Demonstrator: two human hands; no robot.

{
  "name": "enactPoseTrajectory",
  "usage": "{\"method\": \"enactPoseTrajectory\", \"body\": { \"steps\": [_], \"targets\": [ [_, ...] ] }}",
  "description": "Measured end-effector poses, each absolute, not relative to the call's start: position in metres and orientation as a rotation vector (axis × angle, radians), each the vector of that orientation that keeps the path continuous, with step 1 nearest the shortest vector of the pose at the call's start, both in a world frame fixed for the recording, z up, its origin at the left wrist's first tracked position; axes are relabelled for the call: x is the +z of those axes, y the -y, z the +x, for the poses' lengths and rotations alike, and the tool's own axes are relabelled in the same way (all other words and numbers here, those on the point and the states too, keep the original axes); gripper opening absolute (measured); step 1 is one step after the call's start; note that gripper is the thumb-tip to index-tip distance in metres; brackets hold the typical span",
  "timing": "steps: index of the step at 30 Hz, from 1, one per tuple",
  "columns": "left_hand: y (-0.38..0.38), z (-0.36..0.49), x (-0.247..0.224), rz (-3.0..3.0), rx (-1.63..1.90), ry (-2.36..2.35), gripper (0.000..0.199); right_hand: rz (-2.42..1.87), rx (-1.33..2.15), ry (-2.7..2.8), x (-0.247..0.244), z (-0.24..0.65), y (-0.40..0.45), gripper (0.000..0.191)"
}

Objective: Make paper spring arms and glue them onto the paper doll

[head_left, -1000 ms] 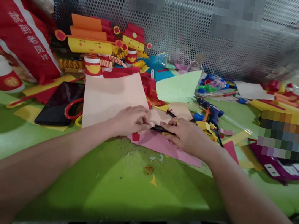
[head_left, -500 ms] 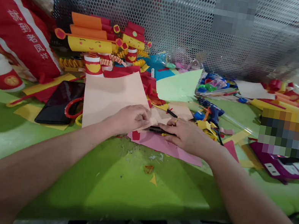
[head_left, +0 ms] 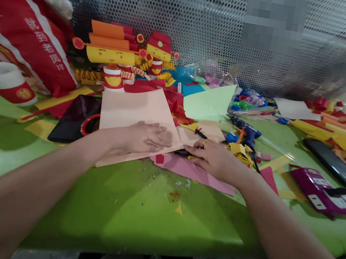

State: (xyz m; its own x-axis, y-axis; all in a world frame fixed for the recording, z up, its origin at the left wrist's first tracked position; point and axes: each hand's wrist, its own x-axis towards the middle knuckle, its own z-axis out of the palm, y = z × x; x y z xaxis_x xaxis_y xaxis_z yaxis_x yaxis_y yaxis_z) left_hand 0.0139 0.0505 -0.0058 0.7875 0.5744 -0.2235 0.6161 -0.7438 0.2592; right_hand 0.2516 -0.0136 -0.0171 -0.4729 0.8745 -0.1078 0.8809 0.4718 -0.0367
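A large sheet of peach paper (head_left: 136, 107) lies on the green table, with a fold near its right side. My left hand (head_left: 144, 138) rests flat on its lower part, fingers stretched out to the right. At the paper's right edge is my right hand (head_left: 213, 156), wearing a ring, with its fingers reaching left and lying apart on the folded portion. Under these fingertips a dark object shows only in part. Pink paper (head_left: 195, 174) extends beneath my right hand, a small red piece on its left end.
A black tablet-like device (head_left: 73, 116) and red-handled scissors (head_left: 88, 123) lie left. Paper-cup figures (head_left: 113, 79) stand behind. A blue glue gun (head_left: 248, 131), yellow scraps, a purple device (head_left: 322, 191) and a black phone-like object (head_left: 337, 165) are right. Paper cups (head_left: 10, 83) stand far left.
My left hand has moved left from the fold and flattened onto the peach paper. The paper's near edge has come down toward me. My right hand stays nearly in place.
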Motion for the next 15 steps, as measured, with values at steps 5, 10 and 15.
{"method": "enactPoseTrajectory", "body": {
  "steps": [5, 10, 15],
  "targets": [
    [-0.045, 0.017, -0.011, 2.714, -0.257, -0.889, 0.036, 1.587, -0.150, -2.596, -0.015, 0.250, 0.013, 0.040],
    [-0.038, 0.013, -0.028, 2.820, -0.081, -0.939, 0.037, 1.610, -0.099, -2.603, -0.020, 0.248, 0.011, 0.041],
    [-0.029, 0.012, -0.037, 2.880, 0.019, -1.034, 0.040, 1.533, -0.005, -2.684, -0.026, 0.251, 0.009, 0.044]
  ]
}}
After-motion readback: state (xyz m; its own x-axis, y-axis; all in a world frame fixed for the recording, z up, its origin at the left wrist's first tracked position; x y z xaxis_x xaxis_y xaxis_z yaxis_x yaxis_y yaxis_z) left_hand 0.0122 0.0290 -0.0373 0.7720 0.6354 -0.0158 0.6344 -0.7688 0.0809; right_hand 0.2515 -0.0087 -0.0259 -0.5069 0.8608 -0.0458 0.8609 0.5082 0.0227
